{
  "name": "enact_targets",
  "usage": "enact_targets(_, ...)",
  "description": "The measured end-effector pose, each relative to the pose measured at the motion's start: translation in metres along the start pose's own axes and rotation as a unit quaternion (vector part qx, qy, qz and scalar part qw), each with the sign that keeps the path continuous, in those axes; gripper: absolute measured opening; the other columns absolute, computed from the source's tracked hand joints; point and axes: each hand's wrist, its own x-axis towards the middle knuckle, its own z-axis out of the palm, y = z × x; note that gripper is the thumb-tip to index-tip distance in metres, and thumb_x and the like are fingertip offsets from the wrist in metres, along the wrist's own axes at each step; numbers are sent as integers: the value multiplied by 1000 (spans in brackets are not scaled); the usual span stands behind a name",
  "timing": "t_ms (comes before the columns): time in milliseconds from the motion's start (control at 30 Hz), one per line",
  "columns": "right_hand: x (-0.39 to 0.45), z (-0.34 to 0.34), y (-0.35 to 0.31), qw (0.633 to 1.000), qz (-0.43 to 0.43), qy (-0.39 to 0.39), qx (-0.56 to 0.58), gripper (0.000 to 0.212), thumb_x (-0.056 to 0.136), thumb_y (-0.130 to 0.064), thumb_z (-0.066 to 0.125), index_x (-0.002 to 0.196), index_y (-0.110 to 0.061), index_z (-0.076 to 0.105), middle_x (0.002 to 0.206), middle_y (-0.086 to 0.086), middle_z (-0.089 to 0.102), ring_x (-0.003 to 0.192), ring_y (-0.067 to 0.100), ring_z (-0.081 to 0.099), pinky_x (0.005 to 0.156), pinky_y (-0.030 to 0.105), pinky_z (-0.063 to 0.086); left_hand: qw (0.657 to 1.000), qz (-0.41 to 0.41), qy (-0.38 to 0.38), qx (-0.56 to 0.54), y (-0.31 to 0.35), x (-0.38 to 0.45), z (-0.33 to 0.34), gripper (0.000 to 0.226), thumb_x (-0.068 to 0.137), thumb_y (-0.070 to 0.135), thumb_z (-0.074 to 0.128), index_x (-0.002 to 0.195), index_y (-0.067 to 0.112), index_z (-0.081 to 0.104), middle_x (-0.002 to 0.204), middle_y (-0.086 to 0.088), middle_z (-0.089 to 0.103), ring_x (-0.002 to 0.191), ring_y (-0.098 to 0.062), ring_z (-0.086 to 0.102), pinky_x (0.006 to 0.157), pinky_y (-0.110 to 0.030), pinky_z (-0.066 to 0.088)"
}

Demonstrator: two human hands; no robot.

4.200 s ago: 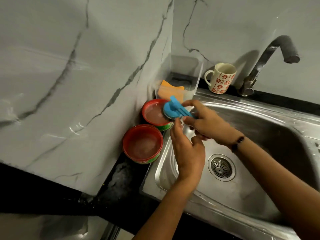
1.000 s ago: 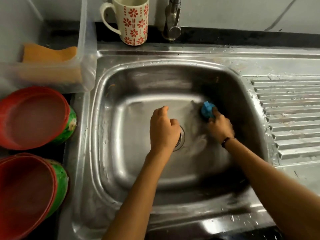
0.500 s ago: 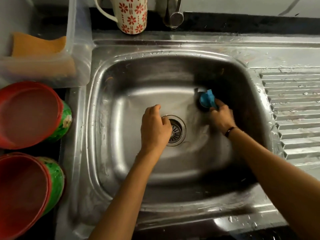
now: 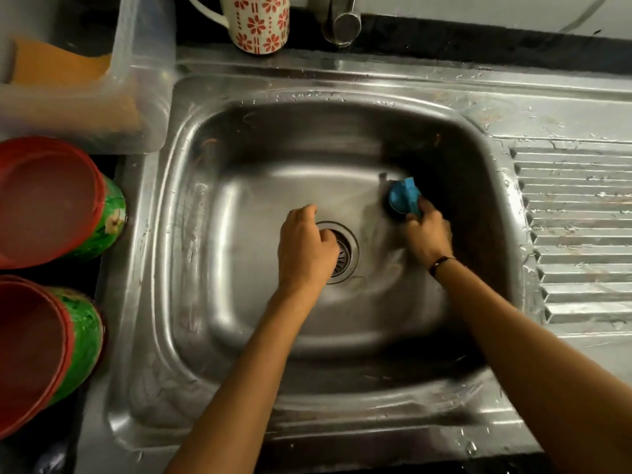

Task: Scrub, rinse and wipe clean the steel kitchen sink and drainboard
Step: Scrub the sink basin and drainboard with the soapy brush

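Note:
The steel sink (image 4: pixel 191 234) fills the middle of the view, with its round drain (image 4: pixel 345 251) in the basin floor. My right hand (image 4: pixel 425 234) grips a blue scrubber (image 4: pixel 403 199) and presses it against the basin floor near the right wall. My left hand (image 4: pixel 304 251) hovers over the left half of the drain with its fingers curled and nothing in it. The ribbed drainboard (image 4: pixel 581 227) lies to the right, wet with droplets.
Two red-lidded green tubs (image 4: pixel 58 200) (image 4: pixel 44 350) sit on the left counter. Behind them a clear plastic box (image 4: pixel 136 80) holds an orange sponge (image 4: pixel 58 66). A flowered mug (image 4: pixel 260 22) and the tap base (image 4: pixel 342 22) stand behind the sink.
My right hand has carried the scrubber from the soap tub into the basin, where it rubs small strokes near the right wall. My left hand has shifted slightly left over the drain.

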Motion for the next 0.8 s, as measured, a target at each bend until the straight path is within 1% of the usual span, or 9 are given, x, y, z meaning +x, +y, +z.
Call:
enact_targets(67,3,17,-19,999,-23,-7,40,51,94,-12,46,143,-21,36,135,10,49,120,24,49,91,24,39,1000,8,-13,-2,9,-4,10,47,89,5,44,136,7,41,138,-9,43,127,-22,40,104,-28,32)
enact_targets(167,2,28,-37,998,-54,-28,15,52,95,-15,44,145,-23,32,136,13,49,122,27,48,96,29,39,999,20,-28,17,17,-8,22,47,91,8,44,137,9,40,139,-7,43,128,-21,40,105,-27,32)
enact_targets(267,-27,9,-12,999,3,-24,-42,52,95,-20,43,144,-28,30,130,16,52,116,33,50,89,33,40,998,13,-50,39,22,-7,27,46,91,9,44,137,8,41,139,-9,42,128,-22,40,104,-27,30)
enact_targets(367,-57,-9,11,992,51,-12,-113,51,94,-21,44,143,-26,31,127,20,53,115,38,50,90,37,41,996,16,-72,46,28,-5,30,45,91,7,43,136,6,41,139,-11,42,128,-24,39,103,-26,28)
enact_targets(467,-22,-8,-11,995,39,-6,-87,50,92,-21,45,141,-24,36,127,19,54,116,38,50,93,39,41,995,28,-82,56,31,-7,34,46,90,6,43,136,5,42,139,-13,42,128,-25,39,104,-28,28)
enact_targets(567,10,-6,-36,998,18,-22,-54,45,93,-23,45,138,-20,39,130,13,52,119,32,50,95,42,41,994,25,-86,62,32,-11,37,46,90,7,43,137,5,41,138,-13,43,128,-25,39,103,-27,28)
enact_targets(633,-3,-14,-24,997,29,-39,-62,43,94,-25,44,136,-19,42,129,16,53,117,35,50,95,42,41,993,33,-86,78,34,-14,37,45,90,7,44,135,4,43,136,-13,46,126,-25,41,99,-23,26)
enact_targets(733,-53,-29,16,987,41,-54,-148,44,90,-21,45,134,-22,44,123,23,56,111,43,52,87,38,42,991,47,-94,87,38,-11,39,44,89,8,45,133,4,45,136,-14,47,126,-26,41,98,-23,24)
enact_targets(800,-56,-28,18,987,51,-48,-147,44,89,-19,45,134,-20,45,123,23,55,111,43,52,87,38,42,990,48,-97,88,40,-8,39,46,90,9,44,135,6,43,138,-13,45,127,-25,41,98,-23,23)
